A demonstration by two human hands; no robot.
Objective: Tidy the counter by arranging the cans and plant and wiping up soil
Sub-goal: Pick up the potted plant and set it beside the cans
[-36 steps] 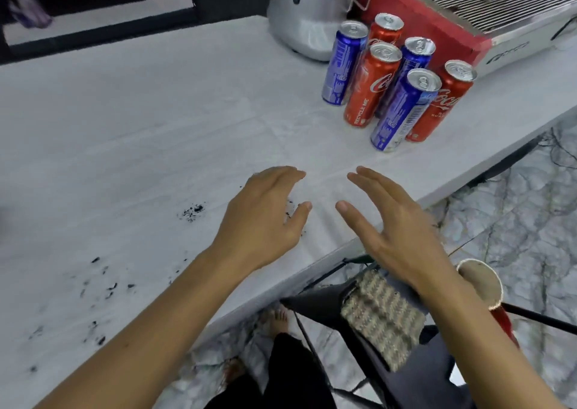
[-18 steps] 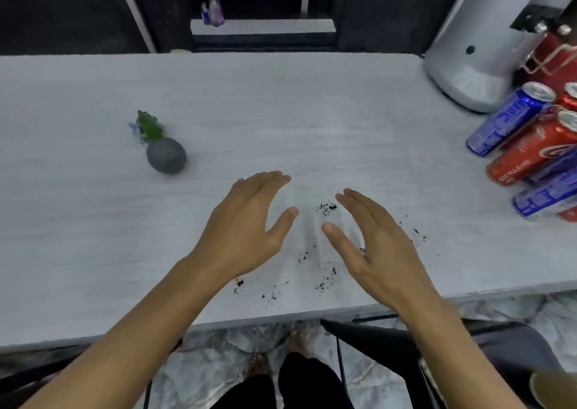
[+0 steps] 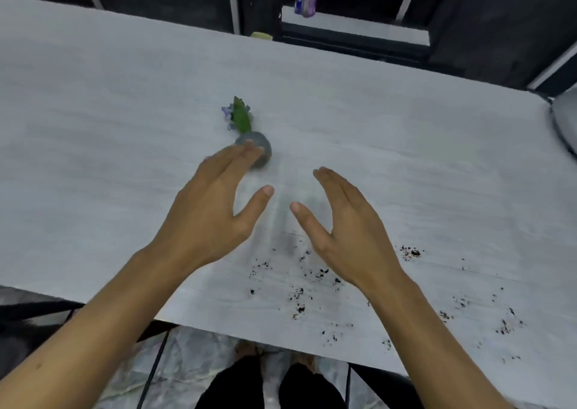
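Both hands are hanging open and empty over the counter (image 3: 406, 121); the left hand (image 3: 207, 211) is overlapping the tipped-over potted plant (image 3: 249, 136), the right hand (image 3: 346, 230) is above scattered soil (image 3: 299, 293).

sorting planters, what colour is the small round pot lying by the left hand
Grey, seen in the head view: small round pot, with green leaves.

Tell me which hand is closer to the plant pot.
The left hand: its fingertips overlap the grey pot of the tipped-over plant in the view. The right hand hangs open to the pot's right, with bare counter between them.
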